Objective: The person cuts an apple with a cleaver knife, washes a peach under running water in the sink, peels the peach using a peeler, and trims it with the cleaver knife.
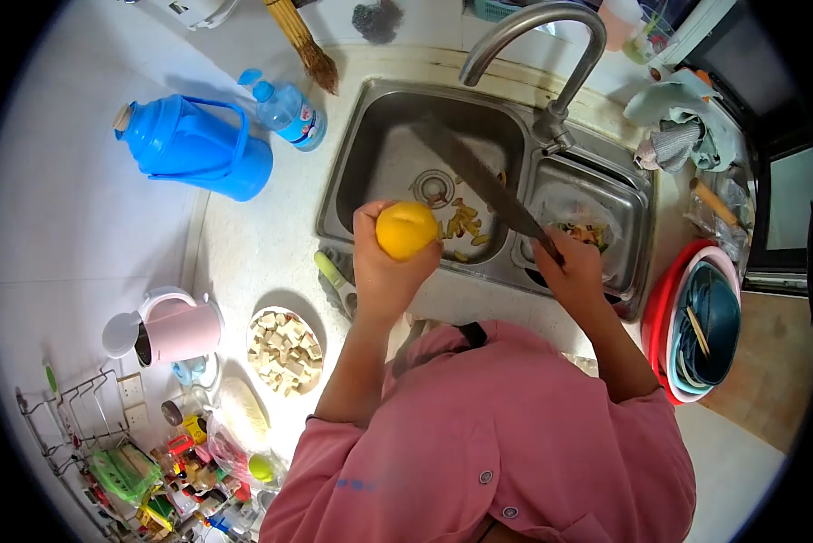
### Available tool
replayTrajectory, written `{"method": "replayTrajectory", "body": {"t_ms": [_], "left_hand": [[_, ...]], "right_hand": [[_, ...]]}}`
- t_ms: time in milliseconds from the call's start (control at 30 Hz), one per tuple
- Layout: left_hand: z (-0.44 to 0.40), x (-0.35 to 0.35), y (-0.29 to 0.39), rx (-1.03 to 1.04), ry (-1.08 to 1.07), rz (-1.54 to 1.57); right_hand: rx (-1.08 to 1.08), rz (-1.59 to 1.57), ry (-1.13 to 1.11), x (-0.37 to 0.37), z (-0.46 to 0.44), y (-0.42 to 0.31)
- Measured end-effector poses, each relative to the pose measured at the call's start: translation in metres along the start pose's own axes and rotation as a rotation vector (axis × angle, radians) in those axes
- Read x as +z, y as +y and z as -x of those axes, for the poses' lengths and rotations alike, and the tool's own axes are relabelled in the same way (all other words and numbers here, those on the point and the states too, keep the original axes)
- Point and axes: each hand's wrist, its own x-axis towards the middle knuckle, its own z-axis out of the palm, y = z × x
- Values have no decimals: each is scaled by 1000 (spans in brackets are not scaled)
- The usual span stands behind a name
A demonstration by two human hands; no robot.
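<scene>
A round yellow fruit or vegetable (406,230) rests in my left hand (390,271), whose fingers wrap round it at the sink's front edge. My right hand (571,271) grips a large knife (483,181) by its handle, the blade slanting up and left over the sink (384,136). Yellowish peelings (463,220) lie in the left basin near the drain. The blade and the yellow item are apart. In the smaller right basin, a clear bag or liner holds mixed scraps (589,233).
Left of the sink are a blue thermos (198,145), a soap bottle (290,116), a green-handled peeler (332,276), a bowl of pale cubes (284,353) and a pink kettle (185,333). The faucet (551,118) arches behind the sink; stacked basins (707,317) stand at right.
</scene>
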Motion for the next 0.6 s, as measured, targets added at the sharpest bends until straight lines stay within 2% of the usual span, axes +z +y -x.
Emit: {"method": "replayTrajectory", "body": {"t_ms": [33,67,100,200,300,400,500,600], "left_hand": [[-1,1,-3,14,-73,114],[1,6,-4,11,-149,359],[1,8,-5,-19,-175,401],[1,10,-12,-128,-273,576],[4,13,-17,-175,-292,725],[6,10,-24,-206,-332,585],[9,10,-21,-181,-341,719],[10,7,-27,-241,-358,920]], "right_hand": [[39,-42,-7,-1,-4,-1],[80,-84,-14,0,-10,-7],[122,-127,-19,2,-15,-13],[162,-558,-20,15,-26,-28],[119,-583,-151,8,-41,-55],[73,-545,-197,14,-55,-73],[169,-616,-135,47,-71,-48],[150,-389,-79,58,-69,-39]]}}
